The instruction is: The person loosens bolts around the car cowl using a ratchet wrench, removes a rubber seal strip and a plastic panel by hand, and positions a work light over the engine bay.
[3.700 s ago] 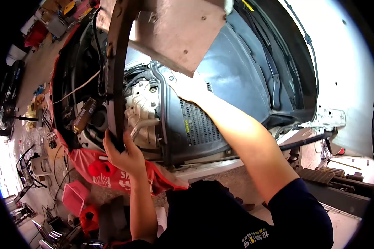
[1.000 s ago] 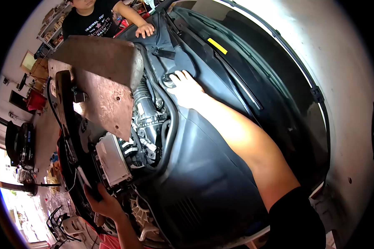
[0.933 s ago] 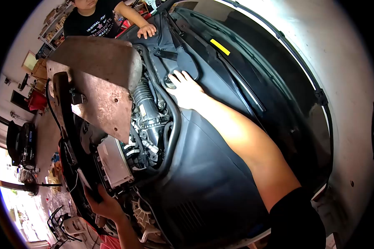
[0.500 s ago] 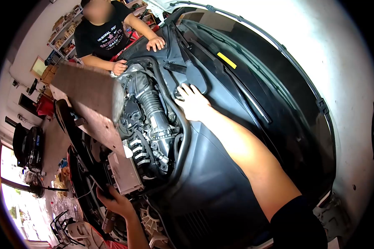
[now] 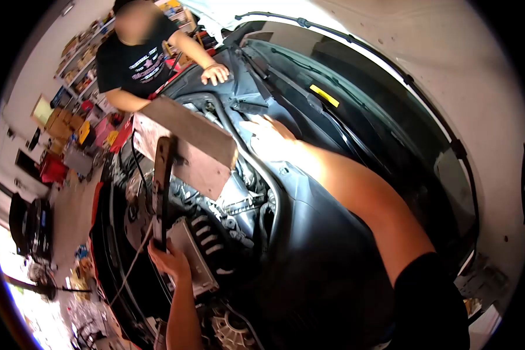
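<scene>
My left hand (image 5: pixel 170 261) is wrapped round the lower end of a long dark metal bar (image 5: pixel 162 186). A flat, pinkish-brown metal plate (image 5: pixel 201 169) with a bent edge stands at the bar's upper part, above the engine (image 5: pixel 239 213). My right hand (image 5: pixel 272 137) lies with fingers spread on the dark plastic cowl (image 5: pixel 309 192), beside the black rubber seal (image 5: pixel 254 160); bright light washes over it. Under the bar, near my left hand, sits a silver rectangular module (image 5: pixel 195 259).
Across the engine bay a person in a black T-shirt (image 5: pixel 140 67) leans in, one hand (image 5: pixel 215 73) on the cowl's far end. The windshield (image 5: pixel 385 128) and wipers lie at the right. Shelves (image 5: pixel 79 61) and boxes stand at the back left.
The bar and plate, with my left hand on the bar, have shifted right and turned over the engine. My right hand stays on the cowl. The view has swung towards the far side.
</scene>
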